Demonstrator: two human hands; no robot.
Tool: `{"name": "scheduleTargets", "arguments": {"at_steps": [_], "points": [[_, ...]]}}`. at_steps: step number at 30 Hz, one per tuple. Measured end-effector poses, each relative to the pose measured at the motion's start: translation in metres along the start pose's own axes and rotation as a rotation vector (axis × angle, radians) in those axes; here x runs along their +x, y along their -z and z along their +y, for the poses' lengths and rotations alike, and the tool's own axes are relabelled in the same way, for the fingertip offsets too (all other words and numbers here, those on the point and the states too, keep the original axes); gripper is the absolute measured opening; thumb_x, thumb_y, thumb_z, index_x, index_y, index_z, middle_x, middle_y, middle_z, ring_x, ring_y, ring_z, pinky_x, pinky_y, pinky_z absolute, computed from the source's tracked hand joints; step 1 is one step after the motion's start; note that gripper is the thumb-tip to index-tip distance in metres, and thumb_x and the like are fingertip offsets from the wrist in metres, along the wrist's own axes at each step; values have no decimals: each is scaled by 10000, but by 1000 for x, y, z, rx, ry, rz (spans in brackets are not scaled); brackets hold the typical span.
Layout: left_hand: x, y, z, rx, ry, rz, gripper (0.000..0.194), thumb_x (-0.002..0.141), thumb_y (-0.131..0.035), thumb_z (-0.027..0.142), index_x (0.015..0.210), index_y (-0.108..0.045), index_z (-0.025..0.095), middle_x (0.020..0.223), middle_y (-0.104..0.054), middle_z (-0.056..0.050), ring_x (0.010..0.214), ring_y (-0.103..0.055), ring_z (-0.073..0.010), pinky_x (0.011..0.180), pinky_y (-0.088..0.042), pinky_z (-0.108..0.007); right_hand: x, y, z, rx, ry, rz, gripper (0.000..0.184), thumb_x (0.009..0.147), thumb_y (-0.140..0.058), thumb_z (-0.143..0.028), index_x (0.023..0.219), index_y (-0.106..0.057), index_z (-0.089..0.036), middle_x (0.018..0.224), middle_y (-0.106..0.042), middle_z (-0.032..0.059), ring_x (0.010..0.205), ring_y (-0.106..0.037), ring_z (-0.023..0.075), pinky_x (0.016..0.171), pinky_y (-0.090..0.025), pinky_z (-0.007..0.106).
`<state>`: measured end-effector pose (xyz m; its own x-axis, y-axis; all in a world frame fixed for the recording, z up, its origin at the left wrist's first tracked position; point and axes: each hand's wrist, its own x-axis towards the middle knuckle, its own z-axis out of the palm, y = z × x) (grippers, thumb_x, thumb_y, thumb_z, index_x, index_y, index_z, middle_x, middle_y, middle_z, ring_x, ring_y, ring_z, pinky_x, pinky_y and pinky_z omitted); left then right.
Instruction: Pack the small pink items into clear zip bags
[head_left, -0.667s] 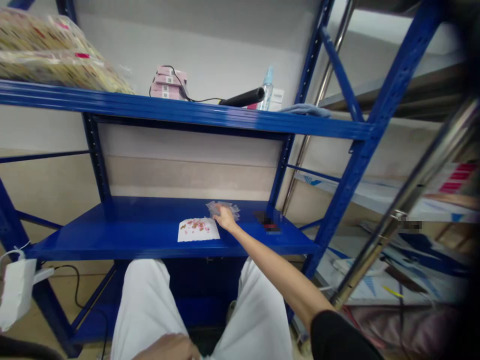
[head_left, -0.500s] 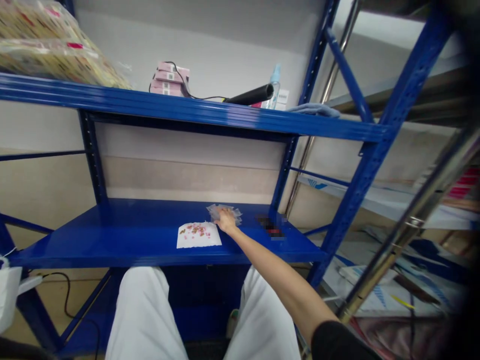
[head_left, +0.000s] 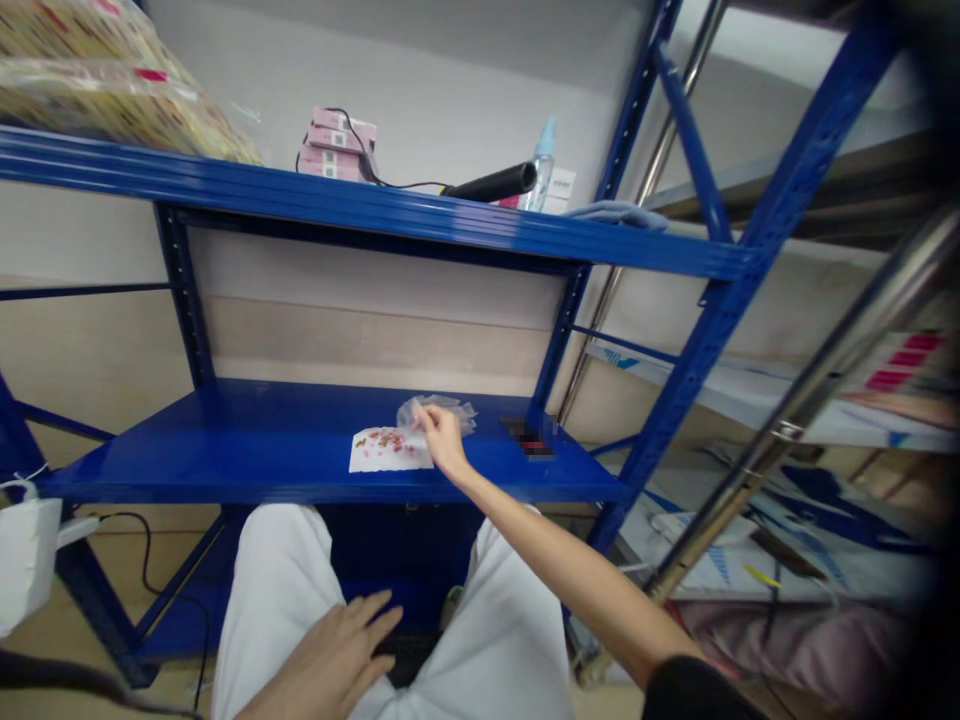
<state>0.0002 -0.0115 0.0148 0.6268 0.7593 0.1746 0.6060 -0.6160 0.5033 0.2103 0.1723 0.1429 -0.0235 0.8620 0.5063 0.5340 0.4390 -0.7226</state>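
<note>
On the blue shelf, my right hand pinches a clear plastic bag by its edge, lifted a little at the left. More clear plastic bags lie in a pile just behind the hand. Below the held bag is a white sheet of paper, partly covered by it. Small pink and brownish pieces are scattered over the paper; they are too small to name. My left hand hovers over my lap between the knees, fingers spread, holding nothing.
A blurred dark object lies on the shelf to the right. The upper shelf beam crosses above, carrying pink boxes, a black tube and a spray bottle. A white device hangs at left; a metal pole slants at right.
My right hand has risen slightly from the pile and moved left with a clear plastic bag pinched in it. My left hand has come into view over my lap.
</note>
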Motion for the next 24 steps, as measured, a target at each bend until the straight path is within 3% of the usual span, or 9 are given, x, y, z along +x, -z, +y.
{"name": "scheduleTargets", "arguments": {"at_steps": [2, 4, 6, 8, 10, 13, 17, 20, 24], "points": [[13, 11, 18, -89, 53, 114, 413, 932, -482, 395, 1296, -613, 250, 1357, -584, -98, 1212, -547, -282, 1046, -404, -413, -64, -13, -18, 363, -33, -88, 277, 907, -503, -327, 707, -627, -181, 703, -633, 26, 717, -590, 172, 724, -436, 268], [27, 16, 28, -327, 88, 168, 419, 965, -397, 425, 1184, -674, 198, 1228, -656, -115, 1138, -592, -255, 1016, -431, -399, -129, -22, -34, 650, -219, -81, 214, 874, -541, -333, 728, -602, -188, 628, -553, -7, 592, -515, 138, 617, -411, 251], [36, 17, 29, -640, 240, 212, 533, 944, -382, 529, 1013, -711, 115, 960, -719, -148, 886, -670, -255, 780, -539, -373, -178, -25, -45, 876, -428, -120, 165, 824, -575, -315, 720, -568, -187, 610, -499, -20, 532, -451, 117, 548, -377, 242], [39, 15, 25, -939, 306, 167, 645, 928, -341, 619, 943, -694, 80, 837, -713, -149, 740, -677, -233, 648, -545, -335, -206, -25, -47, 1002, -558, -162, 153, 778, -597, -292, 689, -536, -184, 595, -471, -23, 514, -425, 108, 523, -361, 239], [37, 14, 20, -1127, 364, 144, 685, 905, -341, 674, 915, -671, 74, 797, -705, -143, 688, -680, -217, 588, -536, -301, -217, -26, -41, 1029, -601, -160, 162, 759, -599, -287, 668, -513, -185, 574, -459, -25, 509, -424, 106, 519, -353, 237], [34, 14, 18, -1203, 433, 185, 635, 877, -415, 685, 923, -635, 91, 809, -702, -130, 679, -690, -210, 554, -526, -275, -217, -30, -21, 945, -620, -97, 169, 767, -582, -308, 680, -495, -192, 558, -457, -35, 498, -433, 106, 508, -334, 232], [37, 13, 23, -1097, 341, 199, 492, 883, -509, 592, 916, -618, 113, 852, -703, -112, 735, -701, -196, 598, -513, -253, -214, -40, 2, 856, -668, -18, 150, 762, -542, -317, 691, -479, -201, 550, -442, -49, 474, -420, 102, 483, -321, 226], [39, 6, 27, -1019, 287, 178, 381, 878, -557, 495, 857, -621, 120, 800, -696, -93, 701, -682, -176, 602, -500, -251, -216, -49, 9, 875, -683, -66, 127, 738, -520, -288, 664, -462, -201, 537, -436, -50, 464, -404, 97, 468, -319, 219], [34, -5, 26, -974, 362, 217, 235, 845, -554, 353, 792, -602, 129, 723, -662, -55, 638, -648, -152, 548, -466, -227, -218, -52, 14, 715, -677, -137, 76, 774, -497, -276, 759, -505, -201, 593, -492, -34, 527, -464, 122, 503, -373, 229]]}}
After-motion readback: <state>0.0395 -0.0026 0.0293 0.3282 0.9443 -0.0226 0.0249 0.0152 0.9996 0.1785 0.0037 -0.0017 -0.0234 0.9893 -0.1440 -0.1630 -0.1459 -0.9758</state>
